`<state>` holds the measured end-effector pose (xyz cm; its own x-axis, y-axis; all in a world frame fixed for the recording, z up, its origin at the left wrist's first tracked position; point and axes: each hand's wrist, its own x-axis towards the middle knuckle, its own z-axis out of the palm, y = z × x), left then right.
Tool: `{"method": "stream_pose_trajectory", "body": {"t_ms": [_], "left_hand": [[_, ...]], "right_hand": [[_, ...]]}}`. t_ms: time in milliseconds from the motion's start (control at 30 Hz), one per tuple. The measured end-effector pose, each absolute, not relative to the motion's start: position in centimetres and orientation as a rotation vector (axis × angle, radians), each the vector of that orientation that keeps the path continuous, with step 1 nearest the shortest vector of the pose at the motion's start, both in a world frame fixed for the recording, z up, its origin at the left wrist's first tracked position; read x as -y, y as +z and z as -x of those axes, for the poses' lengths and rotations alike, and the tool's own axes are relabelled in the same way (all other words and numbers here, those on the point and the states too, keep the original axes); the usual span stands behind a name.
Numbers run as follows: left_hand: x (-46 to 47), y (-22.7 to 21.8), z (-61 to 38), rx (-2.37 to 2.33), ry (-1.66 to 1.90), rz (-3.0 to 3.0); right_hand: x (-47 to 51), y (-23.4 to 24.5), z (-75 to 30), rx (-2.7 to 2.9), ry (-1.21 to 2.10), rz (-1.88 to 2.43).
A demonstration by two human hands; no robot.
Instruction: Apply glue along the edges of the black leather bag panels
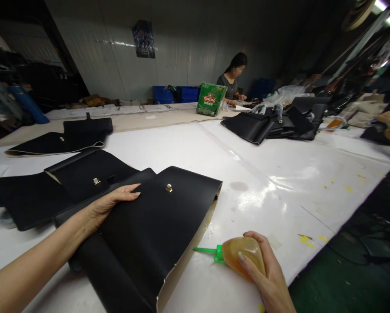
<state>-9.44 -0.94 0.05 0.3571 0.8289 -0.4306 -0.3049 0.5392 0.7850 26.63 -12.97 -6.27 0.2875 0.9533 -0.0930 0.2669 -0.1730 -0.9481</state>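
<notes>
Our left arm comes in from eight o'clock, and our left hand lies on top of a black bag, fingers toward two o'clock. We can't tell if it grips the bag or only rests there. Our right hand comes in from five o'clock and is wrapped around a squeezy bottle with yellow-brown stuff inside. Its green spout points to nine o'clock, right by the bag's pale edge; we can't tell if they touch.

The bag is at seven o'clock from the middle of our view, on a big, shiny white table. We see yellow scraps on the table at four o'clock, and a dark green floor past its edge. A grey wall stands at twelve o'clock. One person sits at one o'clock, looking down.

We count two hands, one bottle and one gold clasp on our bag. There is one green box, two blue bins side by side and one dark poster. More black bags make a pile near two o'clock, too jumbled to count.
</notes>
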Motion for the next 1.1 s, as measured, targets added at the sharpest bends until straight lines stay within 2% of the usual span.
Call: {"method": "stream_pose_trajectory", "body": {"t_ms": [133,333,500,633,800,967,1100], "left_hand": [[1.2,0.1,9.5,-0.948,0.822,-0.661],[1.6,-0.2,10.0,-0.959,0.854,-0.659],[2.0,-0.1,10.1,-0.974,0.917,-0.641],[2.5,0.0,10.0,-0.955,0.938,-0.621],[3.2,-0.5,10.2,-0.9,0.962,-0.626],[4.0,-1.0,10.6,-0.826,0.99,-0.637],[4.7,-1.4,10.9,-0.876,1.045,-0.621]], "right_hand": [[12.5,-6.4,-27.2,1.161,0.787,1.699],[13.4,-6.2,-26.0,1.148,0.963,1.626],[13.7,-6.0,-25.7,1.146,0.859,1.654],[14.1,-5.5,-25.1,1.183,1.027,1.588],[14.0,-5.3,-25.3,1.198,0.881,1.651],[14.6,-5.1,-24.7,1.228,1.124,1.561],[14.3,-4.7,-24.8,1.206,0.985,1.616]]}}
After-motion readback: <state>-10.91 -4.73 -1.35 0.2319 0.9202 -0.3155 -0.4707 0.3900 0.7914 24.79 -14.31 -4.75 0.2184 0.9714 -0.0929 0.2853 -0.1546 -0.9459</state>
